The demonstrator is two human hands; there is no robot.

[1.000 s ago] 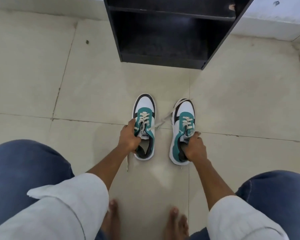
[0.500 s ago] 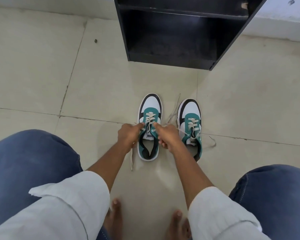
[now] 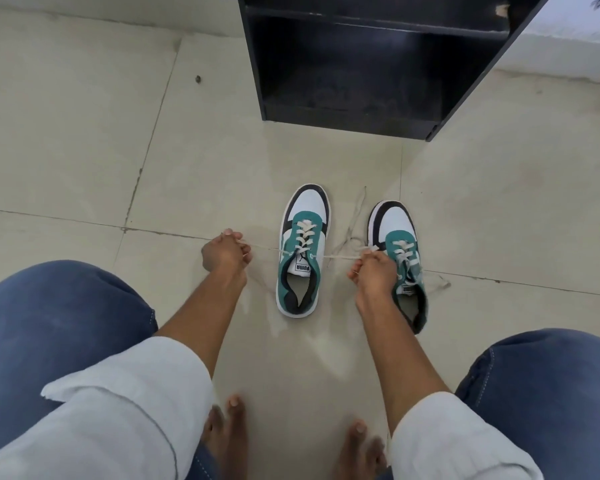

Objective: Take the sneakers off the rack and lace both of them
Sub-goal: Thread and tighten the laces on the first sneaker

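Two white, teal and black sneakers stand side by side on the tiled floor, toes pointing away from me. The left sneaker (image 3: 303, 251) has cream laces crossed up its front. My left hand (image 3: 224, 252) pinches one lace end (image 3: 262, 248), pulled taut out to the left. My right hand (image 3: 373, 271) grips the other end, stretched to the right, and covers part of the right sneaker (image 3: 400, 244). Loose laces of the right sneaker trail on the floor beside it.
A black open shoe rack (image 3: 368, 60) stands on the floor just beyond the sneakers, its shelves bare. My knees in blue jeans fill the lower corners and my bare feet (image 3: 229, 431) rest near the bottom edge. A white wall base runs at top right.
A second ago each hand held one sneaker. Both hands then met at the left sneaker's laces and have now drawn apart, pulling its two lace ends tight sideways.
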